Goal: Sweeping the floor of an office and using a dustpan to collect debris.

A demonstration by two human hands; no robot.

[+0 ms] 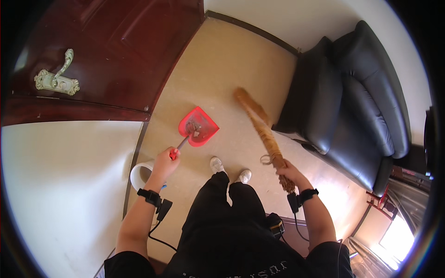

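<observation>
My left hand (167,160) is closed around the handle of a red plastic dustpan (208,129). Grey dust and pale scraps lie in the pan, which is on or just above the floor; which of the two I cannot tell. My right hand (292,172) grips a brown straw-like broom (267,136) near its bound end, beside a small loop. The broom's far end, slightly blurred, points up and left over the floor, to the right of the dustpan and apart from it.
A dark red door (114,62) with an ornate handle (57,83) is at upper left. A white bin (140,175) stands by the left wall, partly behind my forearm. A black leather sofa (358,128) fills the right side. My white shoes (217,164) are on the beige floor (222,66).
</observation>
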